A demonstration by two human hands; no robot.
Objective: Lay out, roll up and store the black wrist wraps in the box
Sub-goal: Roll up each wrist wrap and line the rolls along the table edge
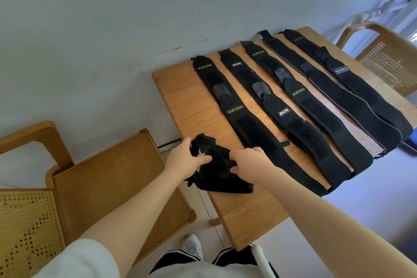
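Observation:
Several black wrist wraps (252,106) lie flat in parallel rows across the wooden table (180,99), some marked XUEYING in green. At the table's near left edge a bunched black wrap (222,171) with a white mark is held between both hands. My left hand (185,160) grips its left end, thumb across the top. My right hand (250,162) pinches its right side with curled fingers. A loose end of this wrap lies flat toward the table's near edge. No box is in view.
A wooden chair (108,178) with a flat seat stands left of the table, and a cane-backed chair (388,56) stands at the far right. A grey wall runs behind. My legs and a white shoe (193,246) show below the table edge.

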